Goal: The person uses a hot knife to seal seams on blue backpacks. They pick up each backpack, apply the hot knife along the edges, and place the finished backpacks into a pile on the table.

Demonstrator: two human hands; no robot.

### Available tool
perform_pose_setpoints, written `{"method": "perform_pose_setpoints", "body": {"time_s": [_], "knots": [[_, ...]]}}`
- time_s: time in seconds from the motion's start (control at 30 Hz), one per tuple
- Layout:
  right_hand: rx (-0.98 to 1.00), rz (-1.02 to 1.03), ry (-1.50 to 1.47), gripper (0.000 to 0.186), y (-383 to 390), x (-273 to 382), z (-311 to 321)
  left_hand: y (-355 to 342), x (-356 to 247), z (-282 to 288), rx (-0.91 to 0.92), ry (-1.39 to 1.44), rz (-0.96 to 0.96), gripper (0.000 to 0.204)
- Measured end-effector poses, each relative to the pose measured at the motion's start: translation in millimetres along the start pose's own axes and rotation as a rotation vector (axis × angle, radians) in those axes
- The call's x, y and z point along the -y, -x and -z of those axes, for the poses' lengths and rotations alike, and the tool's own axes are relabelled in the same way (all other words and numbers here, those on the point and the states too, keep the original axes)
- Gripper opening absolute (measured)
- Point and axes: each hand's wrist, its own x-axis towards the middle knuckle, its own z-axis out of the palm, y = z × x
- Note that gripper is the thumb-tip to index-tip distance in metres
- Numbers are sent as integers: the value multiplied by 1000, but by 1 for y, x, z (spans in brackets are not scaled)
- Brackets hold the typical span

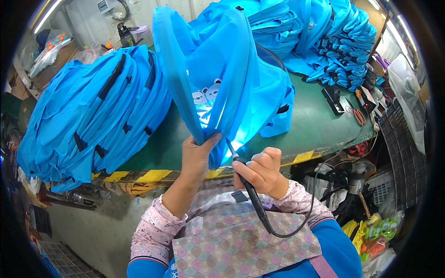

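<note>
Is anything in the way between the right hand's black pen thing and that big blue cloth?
Nothing visible. The black pen tool in the right hand's grip has its tip right beside the blue cloth; contact is unclear. The left hand's grip holds the cloth, left of the tip.

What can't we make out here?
- Head view: fingertips of the left-hand grip, hidden by blue fabric.
- Head view: whether black tool touches fabric; glare, tip too small.
- Head view: rest of bear print, cut by fabric fold.
- Head view: far end of black cord, too thin to trace.
</note>
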Motion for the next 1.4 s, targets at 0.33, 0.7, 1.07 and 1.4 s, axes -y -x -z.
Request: {"method": "perform_pose_setpoints", "body": {"time_s": [0.33, 0.7, 1.07, 1.4], "knots": [[-57, -390, -288, 39, -13, -13, 7, -1, 12, 4, -1, -52, -94, 15], [-136, -284, -166, 65, -7, -58, -42, 27, 32, 22, 16, -143, -511, 19], [-40, -222, -218, 39, -32, -4, 19, 6, 43, -3, -72, -96, -352, 14], [-7, -88, -126, 32, -25, -5, 0, 12, 22, -15, -87, -82, -337, 17]]}}
